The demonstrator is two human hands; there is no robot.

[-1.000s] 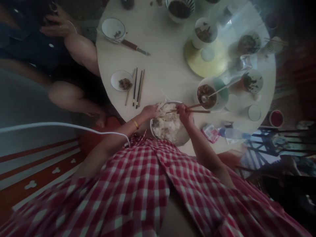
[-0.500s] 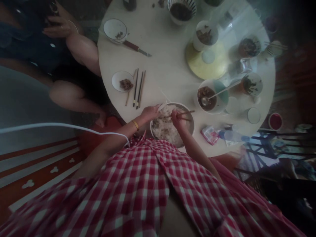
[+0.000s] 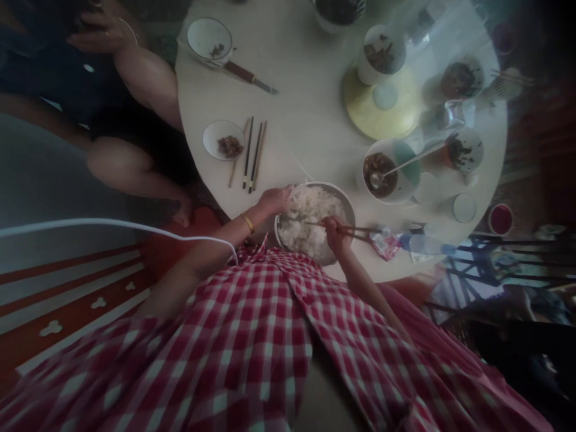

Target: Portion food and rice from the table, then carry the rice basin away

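Note:
A wide bowl of white rice (image 3: 321, 207) stands at the near edge of the table. My left hand (image 3: 278, 199) is closed at its upper left rim, with the fingertips partly hidden. My right hand (image 3: 336, 233) grips a pair of chopsticks (image 3: 360, 229) over the right part of the bowl. Their thin ends point left across the rice, and the other ends stick out past the right rim.
On the round table (image 3: 306, 120) are a small bowl with food scraps (image 3: 212, 42), a knife (image 3: 249, 78), loose chopsticks (image 3: 258, 159), a soup bowl with a spoon (image 3: 380, 174), a yellow disc (image 3: 382, 114) and a plastic bottle (image 3: 425, 245). Another person's legs (image 3: 144, 90) are at left.
My right hand has moved right and nearer to me, and the chopsticks now reach left over the rice. More of the rice shows. My left hand stays at the rim.

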